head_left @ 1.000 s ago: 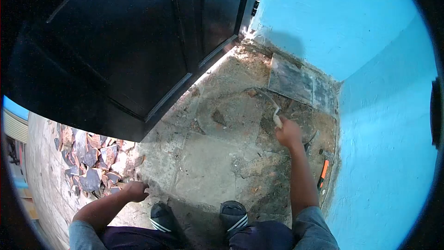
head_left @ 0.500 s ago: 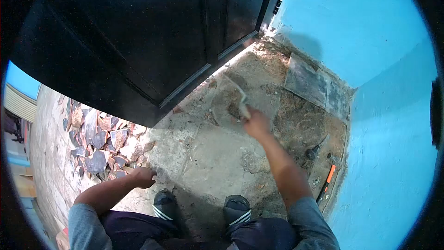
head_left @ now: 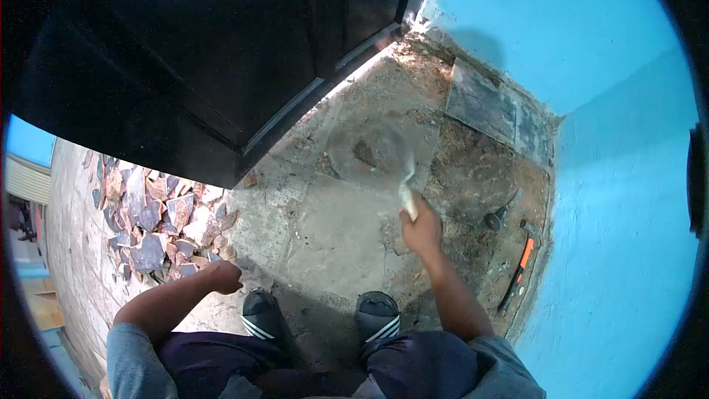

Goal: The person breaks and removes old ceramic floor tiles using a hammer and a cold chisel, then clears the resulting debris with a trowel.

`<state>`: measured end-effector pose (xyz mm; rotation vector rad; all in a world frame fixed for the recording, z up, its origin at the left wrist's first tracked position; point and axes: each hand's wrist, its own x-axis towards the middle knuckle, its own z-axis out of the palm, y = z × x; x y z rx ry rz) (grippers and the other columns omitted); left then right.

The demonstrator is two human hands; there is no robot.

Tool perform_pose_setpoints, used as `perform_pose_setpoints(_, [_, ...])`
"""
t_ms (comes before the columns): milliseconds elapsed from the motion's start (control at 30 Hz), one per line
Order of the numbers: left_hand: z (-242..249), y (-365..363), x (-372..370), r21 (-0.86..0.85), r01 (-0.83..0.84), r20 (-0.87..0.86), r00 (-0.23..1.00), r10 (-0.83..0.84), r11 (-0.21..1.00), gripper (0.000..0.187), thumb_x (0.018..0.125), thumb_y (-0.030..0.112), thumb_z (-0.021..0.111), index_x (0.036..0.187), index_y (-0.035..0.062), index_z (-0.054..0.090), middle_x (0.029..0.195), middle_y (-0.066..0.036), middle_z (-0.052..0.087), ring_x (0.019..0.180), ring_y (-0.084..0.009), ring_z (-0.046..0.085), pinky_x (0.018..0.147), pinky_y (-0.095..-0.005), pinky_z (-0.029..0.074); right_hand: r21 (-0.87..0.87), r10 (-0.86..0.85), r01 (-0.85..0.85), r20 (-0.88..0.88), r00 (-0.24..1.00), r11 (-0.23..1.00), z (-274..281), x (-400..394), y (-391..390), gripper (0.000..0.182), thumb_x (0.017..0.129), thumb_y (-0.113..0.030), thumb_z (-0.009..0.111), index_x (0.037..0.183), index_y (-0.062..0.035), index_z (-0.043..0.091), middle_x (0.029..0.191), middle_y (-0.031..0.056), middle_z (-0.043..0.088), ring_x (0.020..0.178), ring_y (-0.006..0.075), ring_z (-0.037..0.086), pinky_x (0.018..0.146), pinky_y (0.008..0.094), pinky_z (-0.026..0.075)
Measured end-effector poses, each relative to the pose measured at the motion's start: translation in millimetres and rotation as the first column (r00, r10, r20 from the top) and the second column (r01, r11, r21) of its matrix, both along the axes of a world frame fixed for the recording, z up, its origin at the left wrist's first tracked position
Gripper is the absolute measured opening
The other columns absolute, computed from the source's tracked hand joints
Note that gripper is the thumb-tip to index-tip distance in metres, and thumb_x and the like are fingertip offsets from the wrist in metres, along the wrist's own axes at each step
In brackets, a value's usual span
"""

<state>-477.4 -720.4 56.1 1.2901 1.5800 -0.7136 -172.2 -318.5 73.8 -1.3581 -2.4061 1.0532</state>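
Big black panelled door [head_left: 199,52] eats the whole top-left of the view, too dark to make out any detail, and its upper part is cut off by the frame. Bright blue painted wall [head_left: 591,52] fills the right side & wraps round the corner. Between them is the rough grey concrete floor [head_left: 332,236] w/ dirt and old mortar patches; the far corner has a couple of dark square tiles [head_left: 484,107] left in place.

Left of the door edge there's a pile of broken reddish and grey tile pieces [head_left: 151,225], partly cut off by the lens rim. Can't tell what's past it, all warped.

Person is crouched, two black slide sandals with white stripes [head_left: 377,318] at the bottom, knees cropped.

Right hand [head_left: 422,230] is closed tight round the pale handle of a small metal trowel [head_left: 405,188]. The trowel is motion-blurred, its blade smeared to a see-thru ghost over the concrete mid-floor, so shape is hard to read. Left hand [head_left: 221,277] sits low by the rubble edge, fingers curled in; can't tell if anything's in it.

By the right wall base lies an orange-handled tool [head_left: 521,262], thin, head not clear. A dark tool [head_left: 496,216] lies nearby, too murky to ID.
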Motion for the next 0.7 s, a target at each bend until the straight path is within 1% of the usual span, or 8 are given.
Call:
perform_pose_setpoints(67, [9,18,0,0.016,0.035,-0.019,0.999,-0.034,0.999,0.045,0.091,0.046,0.059,0.098,0.0036,0.073,0.1,-0.019,0.072,0.097,-0.0387,0.069,0.084,-0.0477,0.054,0.059,-0.033,0.031,0.024,0.999,0.998,-4,0,13,0.056,0.089,-0.024,0.067,0.142,-0.0099,0.052,0.109,0.027,0.068,0.098,0.0451,0.067,0.083,0.0509,0.053])
perform_pose_setpoints(200, [7,30,6,0.07,-0.012,0.02,1.0,0.011,0.997,0.048,0.09,0.048,0.059,0.099,0.0034,0.073,0.101,-0.02,0.072,0.097,-0.0387,0.068,0.085,-0.0482,0.054,-0.167,0.095,-0.072,0.133,0.987,0.983,-9,-21,-39,0.058,0.089,-0.026,0.067,0.143,-0.0133,0.051,0.113,0.0269,0.067,0.103,0.043,0.066,0.087,0.0498,0.053])
perform_pose_setpoints(300, [13,49,27,0.07,-0.104,0.22,0.972,0.086,0.992,0.058,0.091,0.057,0.059,0.107,0.0023,0.071,0.109,-0.021,0.071,0.097,-0.0358,0.069,0.088,-0.0452,0.053,-0.376,0.423,-0.464,-0.191,0.886,0.802,-17,-33,-88,0.055,0.092,-0.025,0.067,0.143,-0.0121,0.051,0.118,0.0206,0.067,0.099,0.0337,0.068,0.087,0.0446,0.054])
perform_pose_setpoints(333, [28,61,40,-0.007,-0.305,0.326,0.9,0.29,0.952,0.061,0.092,0.059,0.058,0.112,0.0016,0.069,0.111,-0.02,0.07,0.097,-0.0329,0.068,0.088,-0.044,0.053,-0.427,0.488,-0.583,-0.319,0.812,0.691,-19,-39,-104,0.051,0.095,-0.023,0.066,0.143,-0.0106,0.051,0.12,0.0153,0.068,0.092,0.0288,0.07,0.084,0.0422,0.055])
perform_pose_setpoints(400, [51,78,67,-0.22,-0.63,0.46,0.607,0.648,0.745,0.068,0.094,0.062,0.056,0.121,0.0001,0.064,0.115,-0.018,0.069,0.097,-0.027,0.067,0.087,-0.0416,0.052,-0.536,0.361,-0.523,-0.383,0.85,0.663,-14,-43,-147,0.06,0.096,-0.026,0.064,0.149,-0.0103,0.041,0.126,0.0219,0.064,0.104,0.0335,0.067,0.091,0.0416,0.051])
perform_pose_setpoints(500, [61,90,97,-0.335,-0.845,0.549,0.184,0.815,0.416,0.066,0.099,0.057,0.054,0.133,0.0012,0.055,0.116,-0.01,0.065,0.097,-0.0182,0.061,0.084,-0.0343,0.051,-0.839,0.185,-0.398,-0.353,0.917,0.371,4,-44,-174,0.069,0.1,-0.025,0.06,0.156,-0.0081,0.024,0.138,0.022,0.054,0.112,0.0344,0.063,0.096,0.0427,0.049])
perform_pose_setpoints(600, [68,104,106,-0.389,-0.863,0.544,0.067,0.837,0.322,0.066,0.1,0.053,0.055,0.139,0.0005,0.048,0.121,-0.009,0.062,0.097,-0.0164,0.06,0.083,-0.0319,0.051,-0.558,0.356,-0.625,-0.52,0.776,0.546,-9,-30,-188,0.079,0.101,-0.023,0.058,0.158,-0.0055,0.006,0.146,0.0242,0.042,0.126,0.0349,0.052,0.101,0.0439,0.046])
perform_pose_setpoints(700, [51,93,110,-0.408,-0.88,0.523,-0.007,0.852,0.243,0.057,0.101,0.044,0.057,0.132,-0.0032,0.053,0.114,-0.01,0.063,0.096,-0.0168,0.061,0.083,-0.0335,0.052,-0.629,0.266,-0.701,-0.65,0.712,0.336,-32,-22,-203,0.084,0.1,-0.024,0.06,0.158,-0.0027,0.003,0.151,0.0284,0.033,0.137,0.0355,0.041,0.107,0.0426,0.042])
